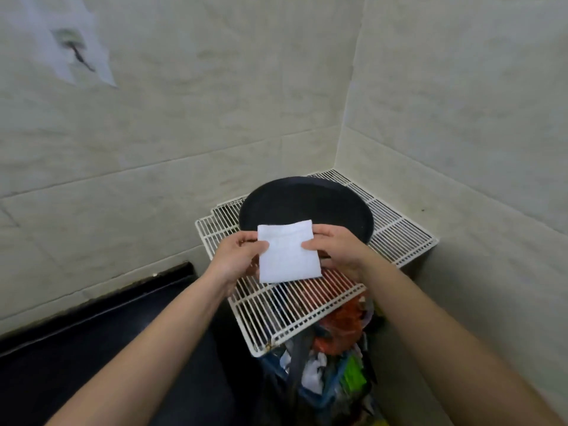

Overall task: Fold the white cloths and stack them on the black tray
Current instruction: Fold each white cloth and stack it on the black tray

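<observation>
A small white cloth (287, 253), folded to a rough square, is held in the air just in front of the round black tray (304, 201). My left hand (238, 256) pinches its left edge with thumb on top. My right hand (335, 249) pinches its right edge the same way. The tray lies on white wire racks in the corner and nothing shows on its bare black surface.
White wire racks (396, 238) are stacked over a bin of mixed rubbish (335, 358). Tiled walls close in behind and on the right. A dark counter (107, 342) runs along the lower left.
</observation>
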Action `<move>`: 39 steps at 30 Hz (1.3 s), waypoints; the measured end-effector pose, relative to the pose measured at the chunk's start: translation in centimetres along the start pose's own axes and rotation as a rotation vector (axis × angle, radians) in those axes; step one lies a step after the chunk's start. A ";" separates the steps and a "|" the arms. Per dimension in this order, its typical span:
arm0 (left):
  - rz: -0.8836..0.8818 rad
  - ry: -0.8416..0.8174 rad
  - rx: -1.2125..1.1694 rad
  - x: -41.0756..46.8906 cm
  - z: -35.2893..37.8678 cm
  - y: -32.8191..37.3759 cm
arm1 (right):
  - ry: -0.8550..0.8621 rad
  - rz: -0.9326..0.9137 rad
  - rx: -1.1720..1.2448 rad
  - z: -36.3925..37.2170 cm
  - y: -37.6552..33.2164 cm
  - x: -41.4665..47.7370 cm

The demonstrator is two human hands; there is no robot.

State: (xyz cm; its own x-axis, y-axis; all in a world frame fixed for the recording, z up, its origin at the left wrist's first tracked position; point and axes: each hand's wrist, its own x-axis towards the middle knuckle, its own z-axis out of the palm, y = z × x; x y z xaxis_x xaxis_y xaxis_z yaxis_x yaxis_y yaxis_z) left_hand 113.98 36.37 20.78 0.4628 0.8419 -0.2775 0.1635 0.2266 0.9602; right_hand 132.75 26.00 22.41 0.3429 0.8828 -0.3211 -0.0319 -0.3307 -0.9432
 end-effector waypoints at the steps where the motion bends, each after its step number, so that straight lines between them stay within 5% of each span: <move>1: -0.030 0.045 -0.030 1.6 0.7 0.1 | -0.023 0.005 0.009 -0.8 -0.4 1.9; 8: -0.106 0.318 -0.063 9.9 3.6 1.3 | -0.136 0.052 0.040 -4.4 -2.5 13.0; 13: -0.084 0.518 0.214 12.7 3.7 0.6 | -0.116 -0.025 -0.162 -3.9 -2.0 18.0; 16: -0.109 0.518 0.395 12.9 3.8 0.0 | -0.092 -0.167 -0.542 -3.8 -0.3 19.2; 26: -0.112 0.362 0.785 11.8 4.1 0.7 | -0.147 -0.194 -0.624 -4.7 -0.5 19.3; 31: 0.025 0.316 0.976 9.0 3.1 0.9 | -0.128 -0.282 -0.840 -4.3 -1.5 18.6; 35: 0.158 0.469 1.079 6.0 0.3 1.0 | -0.082 -0.494 -0.983 -2.1 -2.5 17.3; 39: 0.201 0.788 1.294 1.2 -3.7 -0.7 | 0.029 -0.848 -1.134 2.9 -2.9 14.9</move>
State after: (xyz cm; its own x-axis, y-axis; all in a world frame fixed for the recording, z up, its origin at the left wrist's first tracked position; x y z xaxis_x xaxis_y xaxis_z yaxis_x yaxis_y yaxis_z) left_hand 111.21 39.07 19.87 0.0714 0.9382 0.3386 0.9748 -0.1375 0.1755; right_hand 135.26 41.06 20.16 -0.1038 0.9434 0.3151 0.9457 0.1917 -0.2624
